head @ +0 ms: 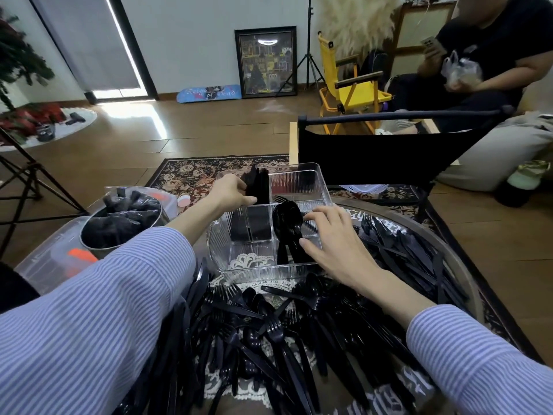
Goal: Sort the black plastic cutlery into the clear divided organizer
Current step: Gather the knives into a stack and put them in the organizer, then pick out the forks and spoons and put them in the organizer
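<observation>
A clear divided organizer stands on the round table ahead of me. Black knives stand upright in its far left compartment, and my left hand holds that bundle with thumb and fingers. Black spoons lie stacked in a middle compartment. My right hand rests with spread, relaxed fingers on the organizer's right side, its fingertips touching the spoon stack and the divider. A big pile of loose black cutlery covers the table between me and the organizer.
At the left, a metal bucket of black wrapped items sits among clear plastic bins. A black folding chair stands just behind the table, a yellow chair farther back. A seated person is at the far right. A tripod leg stands at left.
</observation>
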